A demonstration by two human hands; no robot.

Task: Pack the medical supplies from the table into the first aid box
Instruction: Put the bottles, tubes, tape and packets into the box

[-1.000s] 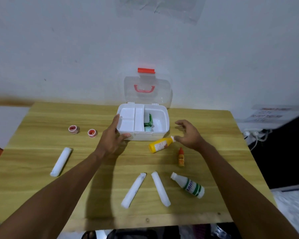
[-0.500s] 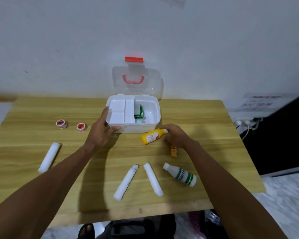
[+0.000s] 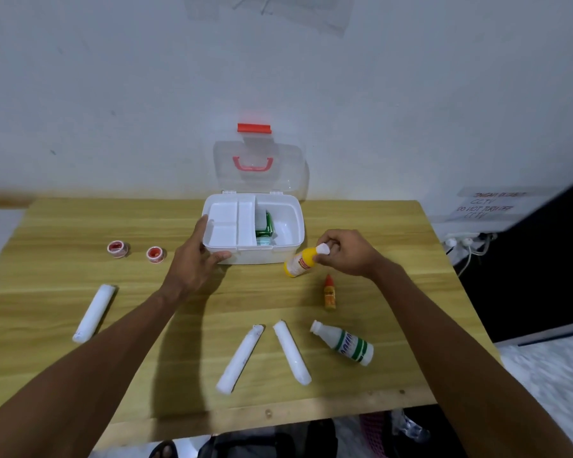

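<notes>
The right hand (image 3: 348,252) pinches the white cap end of a yellow bottle (image 3: 300,263), which tilts with its base low just beside the front right corner of the first aid box (image 3: 290,226). The left hand (image 3: 196,259) is spread open against the box's front left corner, holding nothing. The box sits open on the wooden worktop (image 3: 394,259), a green packet (image 3: 266,223) inside. Three white rolls, two small red tape rolls, an orange dropper bottle (image 3: 329,292) and a white bottle (image 3: 348,342) lie scattered around.

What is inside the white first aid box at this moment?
In the first aid box, a green packet stands beside the white divider tray; the tray's compartments look empty. Whatever lies under the tray is hidden.
</notes>
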